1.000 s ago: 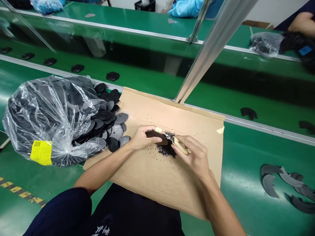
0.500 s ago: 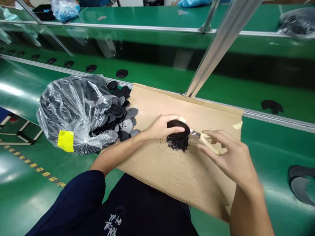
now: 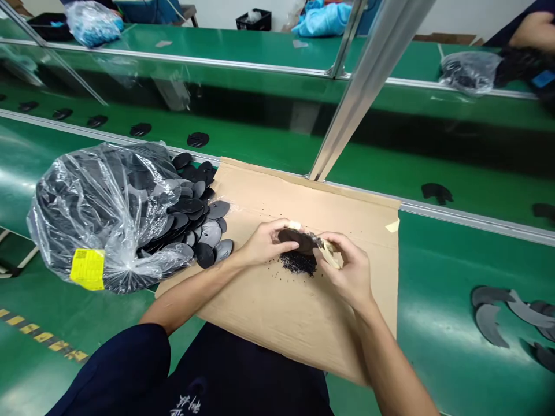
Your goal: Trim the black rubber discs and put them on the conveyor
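My left hand (image 3: 267,244) is closed on a black disc (image 3: 297,238), tilted over the cardboard sheet (image 3: 260,315), with the thumb across its near face. Pliers (image 3: 328,254) with pale yellow handles are gripped in my right hand (image 3: 350,270). Their metal jaws meet the disc's right edge; the exact bite is too small to make out. Directly below the disc is a small heap of black scraps (image 3: 299,264), with loose bits scattered around it. Light tape wraps a finger of my left hand.
To the left, a clear plastic bag (image 3: 104,202) with a yellow label lies beside many loose black discs (image 3: 197,214). Curved black pieces (image 3: 489,323) lie at right. A metal post (image 3: 359,86) rises behind the cardboard. A person's arm (image 3: 535,32) shows at upper right.
My right hand has moved in closer to the disc, and the plier handles are squeezed nearer together. The camera view has shifted, bringing more of the right side into sight.
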`<state>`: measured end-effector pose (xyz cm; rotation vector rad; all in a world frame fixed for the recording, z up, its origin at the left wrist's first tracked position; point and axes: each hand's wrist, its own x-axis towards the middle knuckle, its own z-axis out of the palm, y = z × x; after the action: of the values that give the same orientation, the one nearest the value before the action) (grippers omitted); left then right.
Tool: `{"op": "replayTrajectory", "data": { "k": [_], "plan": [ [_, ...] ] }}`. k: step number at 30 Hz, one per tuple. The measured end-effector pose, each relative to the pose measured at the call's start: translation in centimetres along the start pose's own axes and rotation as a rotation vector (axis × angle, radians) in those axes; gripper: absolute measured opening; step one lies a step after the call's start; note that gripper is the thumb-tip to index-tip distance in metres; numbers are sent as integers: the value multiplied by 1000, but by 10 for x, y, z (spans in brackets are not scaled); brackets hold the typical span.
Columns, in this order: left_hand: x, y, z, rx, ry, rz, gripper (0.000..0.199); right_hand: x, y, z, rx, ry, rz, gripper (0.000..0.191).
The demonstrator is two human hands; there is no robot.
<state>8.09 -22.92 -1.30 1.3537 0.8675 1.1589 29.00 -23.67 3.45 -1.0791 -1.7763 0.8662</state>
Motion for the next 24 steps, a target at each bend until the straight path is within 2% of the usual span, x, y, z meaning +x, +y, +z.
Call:
{"op": "replayTrajectory", "data": {
  "k": [2, 6, 8, 11, 14, 24],
  "plan": [
    [-1, 3, -1, 131, -24, 97, 28, -3, -4, 2, -46, 10, -75, 16],
    [0, 4, -9, 285, -65, 255, 18, -7, -7, -3, -16, -96, -158, 19],
    [1, 3, -11, 231, -44, 234, 18, -7, -3, -10, -35, -106, -164, 22],
    [-1, 3, -9, 119, 0, 161, 21, -5, 8, -18, -191, -79, -189, 26],
    [-3, 4, -5, 65, 13, 147, 23, -3, 19, -21, -330, -101, -252, 27],
    [-6, 0, -10, 181, -39, 171, 24, -5, 25, -22, -521, -145, -381, 23]
  ]
}}
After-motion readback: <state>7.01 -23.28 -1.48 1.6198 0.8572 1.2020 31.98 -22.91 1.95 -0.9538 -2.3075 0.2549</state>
